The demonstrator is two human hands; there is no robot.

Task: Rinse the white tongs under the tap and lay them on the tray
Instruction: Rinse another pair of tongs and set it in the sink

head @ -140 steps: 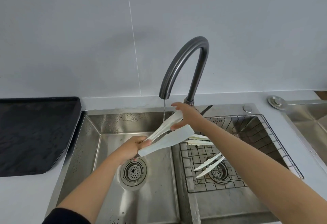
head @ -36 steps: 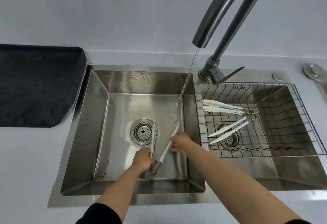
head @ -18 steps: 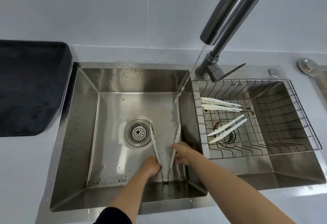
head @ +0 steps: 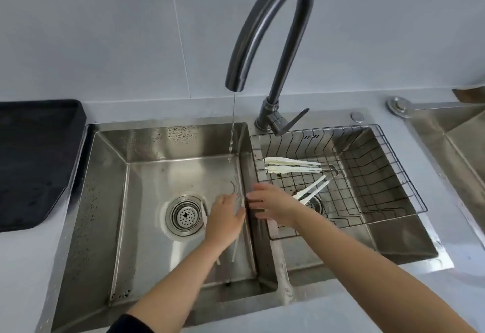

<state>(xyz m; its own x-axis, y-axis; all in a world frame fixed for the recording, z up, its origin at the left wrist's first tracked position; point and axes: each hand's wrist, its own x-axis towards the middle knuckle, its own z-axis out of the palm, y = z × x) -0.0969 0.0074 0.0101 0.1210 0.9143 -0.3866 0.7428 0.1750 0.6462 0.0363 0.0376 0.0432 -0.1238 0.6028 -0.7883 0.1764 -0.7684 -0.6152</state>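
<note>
The white tongs [head: 235, 250] lie spread in a V on the floor of the left sink basin [head: 147, 201], mostly hidden under my left hand [head: 225, 218]. That hand is flat, palm down, fingers stretched out over the tongs, and no grip shows. My right hand [head: 273, 206] hovers over the divider between the basins with fingers spread and nothing in it. A thin stream of water [head: 232, 133] falls from the dark tap [head: 262, 30] into the left basin, beyond my fingers. The black tray [head: 39, 162] sits on the counter at the left.
A wire basket [head: 380, 180] in the right basin holds two more white tongs [head: 291, 166] [head: 312, 189]. The drain strainer [head: 185, 215] lies just left of my left hand. Another steel sink [head: 451, 133] stands at the far right.
Both hands have let go of the tong arms and opened. My right hand has moved up and right to the divider. The camera has tilted up, showing the whole tap.
</note>
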